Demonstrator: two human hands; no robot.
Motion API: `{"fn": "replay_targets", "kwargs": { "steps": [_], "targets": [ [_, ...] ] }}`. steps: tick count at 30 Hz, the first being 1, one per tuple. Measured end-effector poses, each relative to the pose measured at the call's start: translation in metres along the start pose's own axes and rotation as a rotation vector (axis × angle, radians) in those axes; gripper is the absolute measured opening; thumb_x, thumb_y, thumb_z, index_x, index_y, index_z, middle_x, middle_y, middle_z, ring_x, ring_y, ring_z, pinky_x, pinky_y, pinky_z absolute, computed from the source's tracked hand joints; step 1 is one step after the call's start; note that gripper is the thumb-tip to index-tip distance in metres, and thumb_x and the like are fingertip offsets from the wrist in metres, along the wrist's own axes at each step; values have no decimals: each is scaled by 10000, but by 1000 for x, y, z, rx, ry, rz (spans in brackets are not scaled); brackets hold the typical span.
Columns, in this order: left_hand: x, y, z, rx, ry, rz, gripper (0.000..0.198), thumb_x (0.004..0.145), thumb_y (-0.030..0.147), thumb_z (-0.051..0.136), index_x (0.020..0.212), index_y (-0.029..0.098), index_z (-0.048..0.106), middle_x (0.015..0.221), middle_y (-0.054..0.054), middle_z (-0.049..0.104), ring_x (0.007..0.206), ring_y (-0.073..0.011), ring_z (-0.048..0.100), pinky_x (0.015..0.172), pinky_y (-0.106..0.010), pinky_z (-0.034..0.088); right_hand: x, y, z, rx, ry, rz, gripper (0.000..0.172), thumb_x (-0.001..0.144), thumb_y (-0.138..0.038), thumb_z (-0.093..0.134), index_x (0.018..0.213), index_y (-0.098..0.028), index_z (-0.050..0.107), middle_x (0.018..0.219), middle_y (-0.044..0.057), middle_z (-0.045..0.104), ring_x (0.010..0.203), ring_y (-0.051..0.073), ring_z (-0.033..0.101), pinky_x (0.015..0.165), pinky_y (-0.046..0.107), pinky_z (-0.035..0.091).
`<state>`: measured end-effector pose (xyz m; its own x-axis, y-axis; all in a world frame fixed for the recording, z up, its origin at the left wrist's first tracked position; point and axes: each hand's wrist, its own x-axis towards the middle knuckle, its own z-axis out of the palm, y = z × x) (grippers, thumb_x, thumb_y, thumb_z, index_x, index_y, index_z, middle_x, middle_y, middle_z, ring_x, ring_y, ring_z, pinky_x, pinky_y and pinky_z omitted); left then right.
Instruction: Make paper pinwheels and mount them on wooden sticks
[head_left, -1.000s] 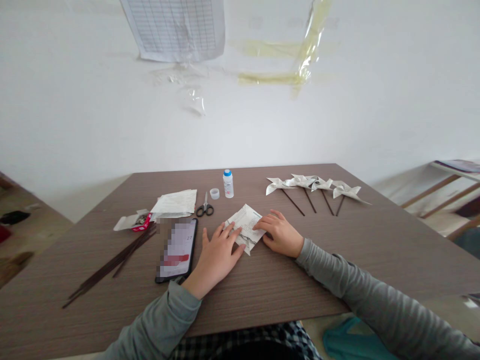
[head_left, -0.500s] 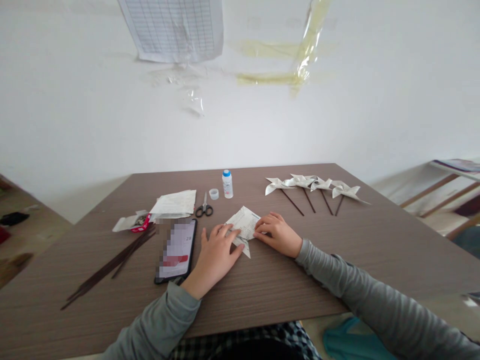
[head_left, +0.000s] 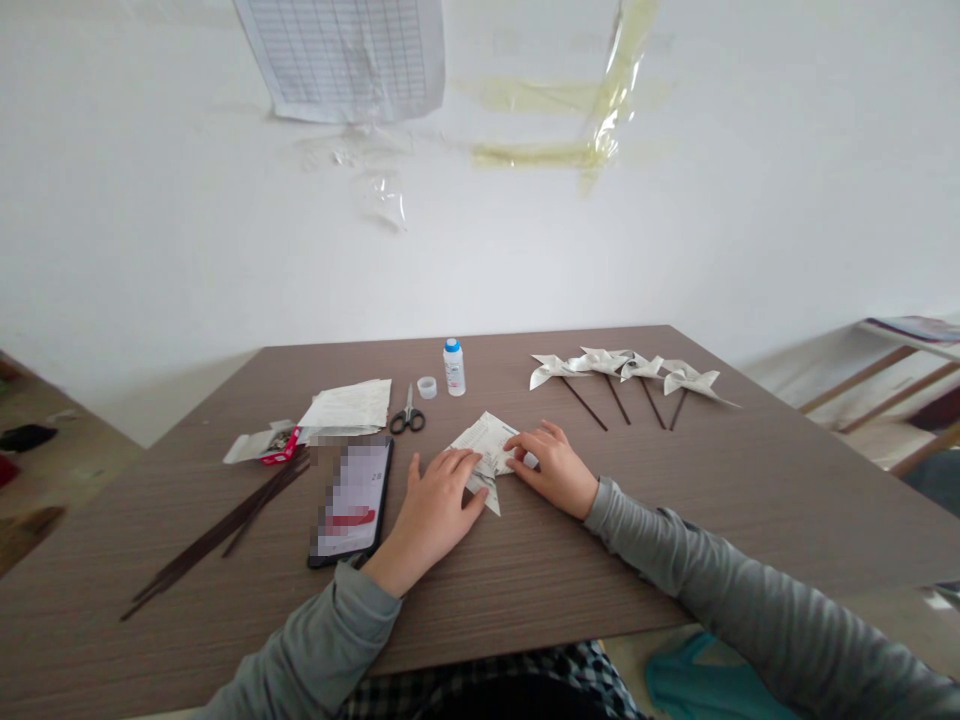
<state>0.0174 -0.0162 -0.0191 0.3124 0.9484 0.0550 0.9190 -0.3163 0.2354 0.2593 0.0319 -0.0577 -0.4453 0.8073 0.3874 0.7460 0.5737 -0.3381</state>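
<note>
A folded sheet of printed paper lies on the table in front of me, with a pointed flap toward the near side. My left hand rests over its left part, fingers stretched out and pressing it down. At the right edge, my right hand has its thumb and fingers bent together on a corner of the paper, which is lifted and partly hidden by the fingers. Just beyond the paper are black-handled scissors, a small clear cap and a white bottle with a blue top.
Several paper pinwheels on dark sticks lie at the back right. On the left are a stack of paper, a red box of small pins, dark sticks and a phone. A wall stands behind the table.
My right hand has shifted slightly, and the paper's right corner is now raised and bent inward at its fingers. My left hand stays on the paper, its fingers a little closer together.
</note>
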Motion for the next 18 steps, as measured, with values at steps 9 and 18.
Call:
{"fn": "replay_targets", "kwargs": {
  "steps": [9, 18],
  "targets": [
    [1, 3, -3, -2, -5, -3, 579, 1095, 253, 634, 1672, 280, 667, 1731, -142, 695, 1660, -385, 586, 1448, -807, 265, 1, 1, 2, -34, -17, -58, 246, 1155, -234, 664, 1105, -276, 901, 1071, 91, 874, 1097, 319, 810, 1357, 732, 422],
    [5, 6, -5, 38, -17, -12, 593, 1073, 280, 663, 1663, 318, 691, 1716, -138, 700, 1648, -399, 583, 1432, -821, 297, 2, 4, 5, -65, 22, -122, 226, 1140, -223, 709, 1128, -294, 923, 1015, 70, 847, 1015, 279, 789, 1331, 705, 458]
  ]
}}
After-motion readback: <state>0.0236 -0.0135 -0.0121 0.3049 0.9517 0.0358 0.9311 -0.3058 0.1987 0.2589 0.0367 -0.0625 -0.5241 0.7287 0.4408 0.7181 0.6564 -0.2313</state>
